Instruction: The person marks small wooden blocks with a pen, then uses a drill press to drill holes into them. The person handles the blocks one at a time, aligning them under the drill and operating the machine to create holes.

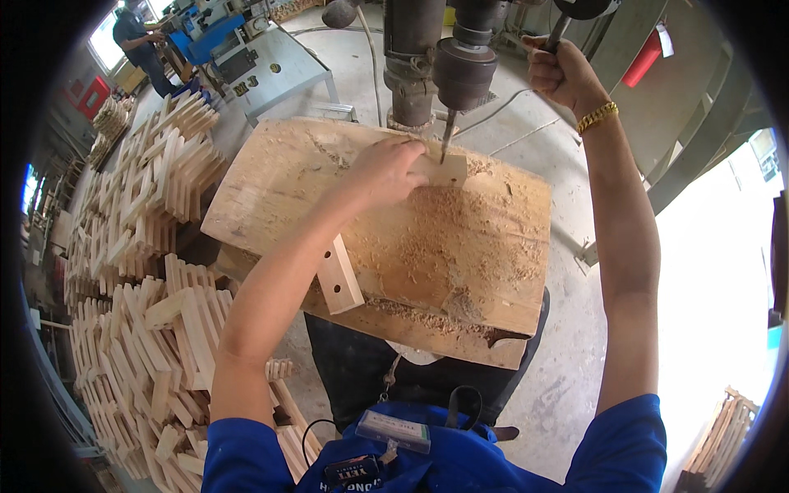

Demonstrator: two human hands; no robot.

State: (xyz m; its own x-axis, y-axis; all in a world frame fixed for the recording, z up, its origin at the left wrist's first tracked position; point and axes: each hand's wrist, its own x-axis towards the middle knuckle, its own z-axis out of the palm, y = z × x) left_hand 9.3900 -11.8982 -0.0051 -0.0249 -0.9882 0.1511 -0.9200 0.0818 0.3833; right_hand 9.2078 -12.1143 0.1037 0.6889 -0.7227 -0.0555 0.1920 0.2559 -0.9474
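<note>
My left hand (386,171) is closed on the left end of a short pale wooden block (449,171), holding it against the wooden worktop (279,189). Just over the block's exposed end points the drill bit (448,138) of a drill press (465,76); whether the tip touches the wood I cannot tell. Up at the right, my right hand (565,76) wraps round the press's feed lever (559,31). Another wooden piece with drilled holes (339,283) lies under my left forearm, partly covered by it. My fingers hide much of the held block.
Shavings (444,238) cover much of the worktop. Wooden slats (136,361) are heaped high on the left. The press's thick column (412,66) rises behind the worktop. Farther back are a metal table (288,66) and a person (138,45) at a blue machine (205,37).
</note>
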